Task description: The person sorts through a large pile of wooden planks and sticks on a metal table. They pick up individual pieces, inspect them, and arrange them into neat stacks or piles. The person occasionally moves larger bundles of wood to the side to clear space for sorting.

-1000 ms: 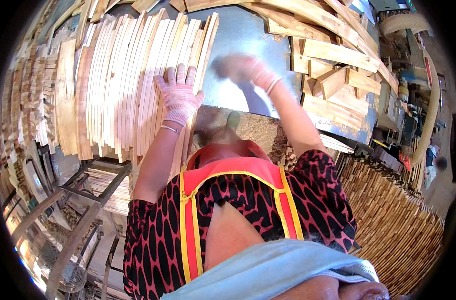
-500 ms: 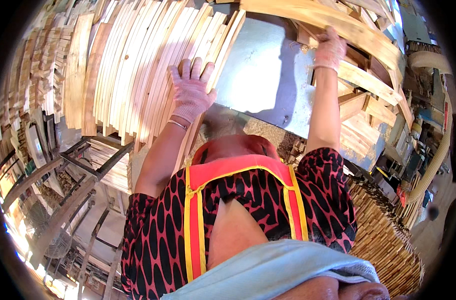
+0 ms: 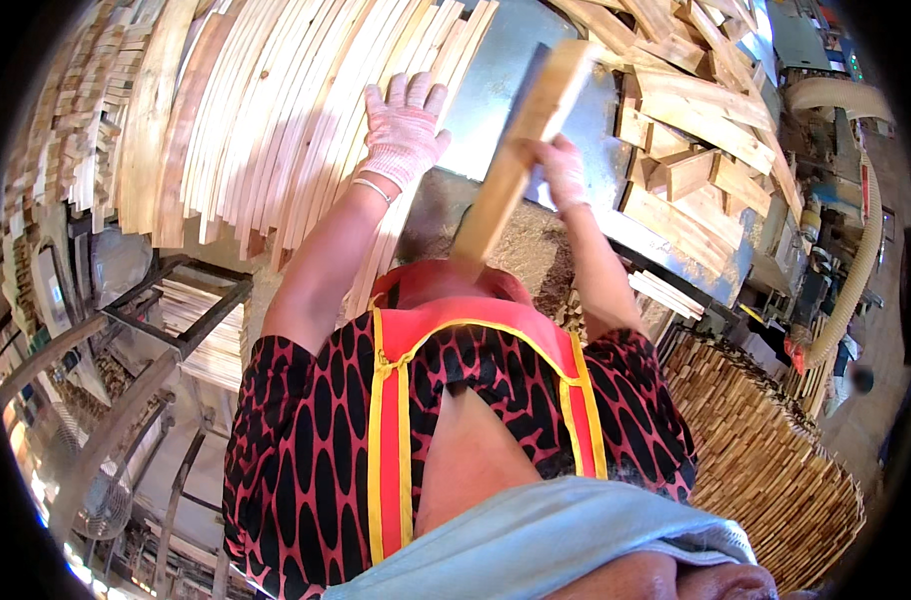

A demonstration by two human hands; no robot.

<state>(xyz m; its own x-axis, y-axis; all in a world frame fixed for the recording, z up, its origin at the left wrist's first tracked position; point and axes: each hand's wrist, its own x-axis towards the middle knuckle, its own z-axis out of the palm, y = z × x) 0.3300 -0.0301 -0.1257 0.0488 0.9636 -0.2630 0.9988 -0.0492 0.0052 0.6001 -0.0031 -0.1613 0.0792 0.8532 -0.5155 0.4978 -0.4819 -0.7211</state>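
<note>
Row of boards [image 3: 276,120] left, loose pile [image 3: 711,125] right, one plank [image 3: 502,190] now between.
The plank slants toward me. My left hand [image 3: 404,125] lies open on the row, fingers spread, as before; my right hand [image 3: 560,170], at the pile half a second ago, has closed on the plank's edge, so that piece is now in my grip.

long tan rectangular wooden plank [image 3: 536,115], slightly blurred, held aslant, far end to the upper right, near end to the lower left, long pale narrow wooden boards [image 3: 286,130], packed side by side in a close row, near ends uneven, left of the plank
</note>
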